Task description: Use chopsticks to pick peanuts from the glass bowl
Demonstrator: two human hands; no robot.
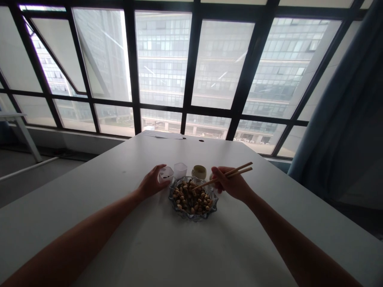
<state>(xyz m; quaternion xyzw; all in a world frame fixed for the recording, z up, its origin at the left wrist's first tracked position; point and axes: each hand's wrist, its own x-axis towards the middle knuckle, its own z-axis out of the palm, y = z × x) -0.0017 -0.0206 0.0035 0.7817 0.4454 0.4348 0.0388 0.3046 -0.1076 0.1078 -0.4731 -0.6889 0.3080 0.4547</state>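
A clear glass bowl with a wavy rim (194, 217) holds a heap of brown and tan nuts or similar pieces (191, 197). My left hand (152, 182) is wrapped round a small white cup (166, 174) with a few dark bits inside, at the bowl's back left. In my right hand (229, 183) is a pair of wooden chopsticks (237, 170); their tips reach into the heap. Behind the bowl stand a second white cup (180, 170) and a yellowish round container (199, 172). Something pale beside my right fingers is mostly hidden.
The white table (143, 247) stretches toward large windows (163, 59). Papers (163, 135) lie at its far edge, near two dark round spots. A blue curtain (338, 103) hangs on the right, and another white table (13, 115) stands at the far left.
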